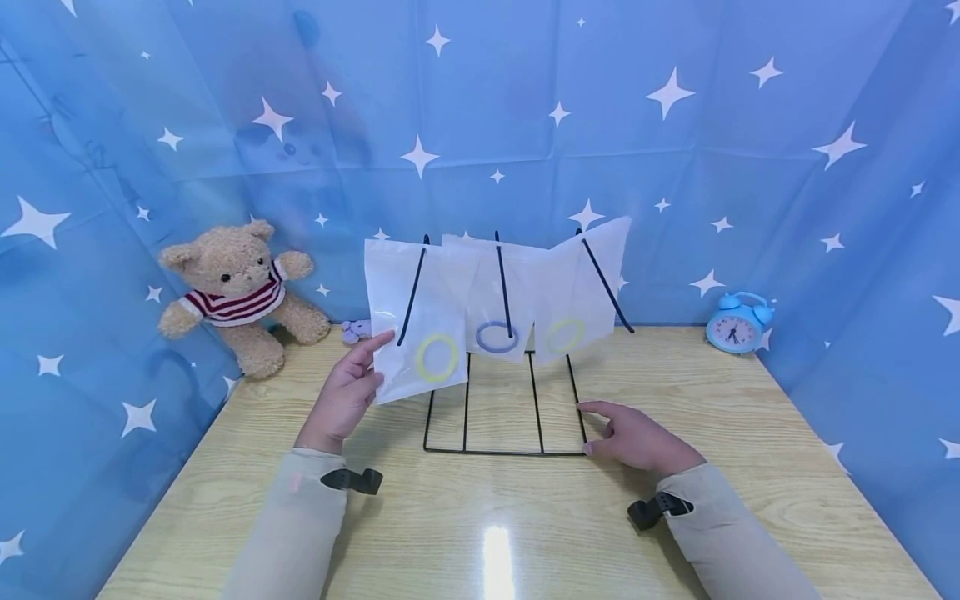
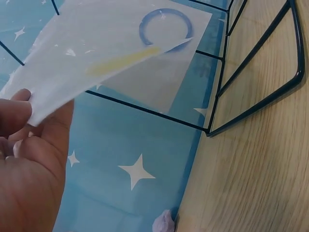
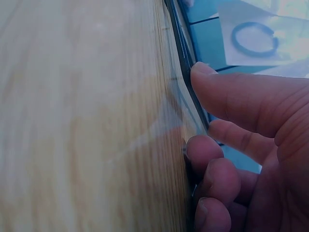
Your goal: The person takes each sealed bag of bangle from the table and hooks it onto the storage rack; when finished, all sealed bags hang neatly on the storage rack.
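A black wire display rack (image 1: 510, 453) stands on the table, its prongs pointing forward. Three white pouches hang from it side by side. My left hand (image 1: 345, 396) pinches the left edge of the left pouch (image 1: 390, 367), through which a yellow ring (image 1: 419, 358) shows. The middle pouch (image 1: 480, 287) has a blue ring (image 2: 141, 30) in it; the right pouch (image 1: 577, 283) has a pale yellow-green one and sits tilted. At the base's front right corner, my right hand (image 1: 637, 433) grips the rod, the thumb (image 3: 227, 99) against the wire in the right wrist view.
A teddy bear (image 1: 240, 296) in a striped sweater sits at the back left, with a small purple toy (image 1: 354, 332) beside it. A blue alarm clock (image 1: 735, 325) stands at the back right. Behind the wooden table (image 1: 420, 517) hangs a blue star curtain (image 1: 495, 100).
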A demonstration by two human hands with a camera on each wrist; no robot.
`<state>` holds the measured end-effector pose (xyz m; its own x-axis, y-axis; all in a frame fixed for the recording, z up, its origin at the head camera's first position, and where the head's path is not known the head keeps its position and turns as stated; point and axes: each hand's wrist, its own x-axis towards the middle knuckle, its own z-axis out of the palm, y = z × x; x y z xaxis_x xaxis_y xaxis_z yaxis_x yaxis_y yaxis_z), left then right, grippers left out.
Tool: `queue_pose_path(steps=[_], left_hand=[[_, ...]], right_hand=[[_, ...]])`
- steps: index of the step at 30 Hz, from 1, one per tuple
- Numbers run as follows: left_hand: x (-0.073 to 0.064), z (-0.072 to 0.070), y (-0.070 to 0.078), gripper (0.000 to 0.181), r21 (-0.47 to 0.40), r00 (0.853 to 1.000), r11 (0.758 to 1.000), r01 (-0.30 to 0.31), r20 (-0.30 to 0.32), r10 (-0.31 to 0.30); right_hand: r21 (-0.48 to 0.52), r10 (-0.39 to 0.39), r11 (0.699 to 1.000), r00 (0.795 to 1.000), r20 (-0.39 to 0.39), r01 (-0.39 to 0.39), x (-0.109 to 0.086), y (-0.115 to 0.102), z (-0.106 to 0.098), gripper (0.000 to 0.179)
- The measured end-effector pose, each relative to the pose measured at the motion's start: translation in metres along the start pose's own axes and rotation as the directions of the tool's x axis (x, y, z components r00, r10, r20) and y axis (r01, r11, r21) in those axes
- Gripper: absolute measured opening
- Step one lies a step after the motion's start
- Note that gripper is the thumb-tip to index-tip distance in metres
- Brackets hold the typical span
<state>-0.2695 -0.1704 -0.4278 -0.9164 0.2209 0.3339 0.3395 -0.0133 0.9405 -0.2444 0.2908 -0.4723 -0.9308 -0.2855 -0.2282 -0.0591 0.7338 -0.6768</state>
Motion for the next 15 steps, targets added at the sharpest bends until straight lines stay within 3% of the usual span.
queue_pose_path(steps=[8, 15], left_hand=[[0.0011, -0.002, -0.0043, 0.066, 0.048, 0.999, 0.998, 0.051, 0.017, -0.052], [0.0019, -0.0053, -0.0095, 0.07, 0.035, 0.998, 0.999, 0.031, 0.057, -0.033]], right_hand=[[-0.008, -0.007, 1.0, 1.0, 0.001, 0.007, -0.0011, -0.0009, -0.0005, 0.074], [-0.012, -0.014, 1.0, 1.0, -0.005, 0.014, -0.0001, 0.0021, -0.0003, 0.075]])
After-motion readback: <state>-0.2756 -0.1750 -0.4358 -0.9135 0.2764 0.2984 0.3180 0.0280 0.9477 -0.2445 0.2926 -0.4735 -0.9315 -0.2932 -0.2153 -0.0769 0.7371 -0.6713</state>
